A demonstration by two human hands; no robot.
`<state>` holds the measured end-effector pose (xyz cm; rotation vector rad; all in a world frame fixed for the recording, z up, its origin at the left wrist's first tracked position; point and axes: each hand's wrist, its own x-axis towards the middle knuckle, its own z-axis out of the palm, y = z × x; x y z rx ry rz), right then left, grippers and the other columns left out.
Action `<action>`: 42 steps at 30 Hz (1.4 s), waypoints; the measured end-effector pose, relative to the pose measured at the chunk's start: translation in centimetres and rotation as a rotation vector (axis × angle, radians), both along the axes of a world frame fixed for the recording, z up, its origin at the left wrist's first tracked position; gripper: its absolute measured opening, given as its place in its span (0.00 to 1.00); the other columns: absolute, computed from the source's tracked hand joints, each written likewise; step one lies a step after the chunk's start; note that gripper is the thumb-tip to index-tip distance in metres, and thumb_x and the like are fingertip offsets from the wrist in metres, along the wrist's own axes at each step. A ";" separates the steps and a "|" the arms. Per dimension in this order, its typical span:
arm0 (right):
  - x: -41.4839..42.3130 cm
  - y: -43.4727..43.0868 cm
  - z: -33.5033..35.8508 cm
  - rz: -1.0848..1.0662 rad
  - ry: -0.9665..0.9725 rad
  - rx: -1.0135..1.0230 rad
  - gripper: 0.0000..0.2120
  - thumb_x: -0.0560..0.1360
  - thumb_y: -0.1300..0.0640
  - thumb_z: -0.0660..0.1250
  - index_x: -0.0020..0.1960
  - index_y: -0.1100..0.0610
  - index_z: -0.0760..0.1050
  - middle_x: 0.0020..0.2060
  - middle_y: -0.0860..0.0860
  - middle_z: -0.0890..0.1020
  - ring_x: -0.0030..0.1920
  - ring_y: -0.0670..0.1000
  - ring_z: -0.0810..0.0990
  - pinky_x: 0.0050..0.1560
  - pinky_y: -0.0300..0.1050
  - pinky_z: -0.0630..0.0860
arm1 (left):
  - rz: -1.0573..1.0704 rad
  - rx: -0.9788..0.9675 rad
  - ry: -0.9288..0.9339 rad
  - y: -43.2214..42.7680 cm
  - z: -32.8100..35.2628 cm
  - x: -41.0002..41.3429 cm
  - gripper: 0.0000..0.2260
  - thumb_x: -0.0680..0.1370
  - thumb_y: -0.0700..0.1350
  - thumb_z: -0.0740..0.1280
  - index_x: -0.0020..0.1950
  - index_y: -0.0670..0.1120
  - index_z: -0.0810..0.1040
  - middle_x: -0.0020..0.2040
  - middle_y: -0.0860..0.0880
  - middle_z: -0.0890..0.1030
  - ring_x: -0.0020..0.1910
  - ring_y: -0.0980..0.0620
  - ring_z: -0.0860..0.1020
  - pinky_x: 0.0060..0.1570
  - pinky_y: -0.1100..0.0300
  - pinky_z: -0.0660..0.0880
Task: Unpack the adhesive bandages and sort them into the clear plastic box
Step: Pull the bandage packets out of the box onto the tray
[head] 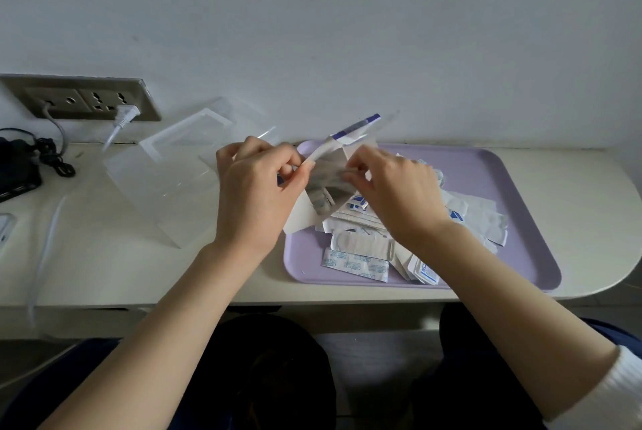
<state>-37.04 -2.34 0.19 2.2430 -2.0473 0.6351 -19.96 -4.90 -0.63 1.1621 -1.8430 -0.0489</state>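
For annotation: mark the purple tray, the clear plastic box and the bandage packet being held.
purple tray (486, 179): head view, bare floor near its right rim
clear plastic box (149, 193): head view, transparent side panel
bandage packet (326, 181): head view, silvery inner face of the opened packet

This is looking like a desk corner in a home or a small office; which of the two I cannot tell. Someone is sitting at a cream desktop (590, 207) with a rounded end, and it is butting against a bare white wall (347, 30). At upper left a brushed-metal socket plate (83, 99) is carrying a white plug (124, 114), and black charger cables (57, 160) are lying coiled at the left edge.
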 end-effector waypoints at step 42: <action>-0.1 0.4 -1.6 0.010 -0.212 0.290 0.14 0.76 0.47 0.64 0.55 0.54 0.69 0.51 0.50 0.80 0.49 0.55 0.79 0.46 0.51 0.76 | -0.013 0.027 0.070 -0.1 0.6 0.0 0.11 0.72 0.43 0.71 0.31 0.44 0.73 0.26 0.53 0.72 0.30 0.49 0.70 0.40 0.48 0.71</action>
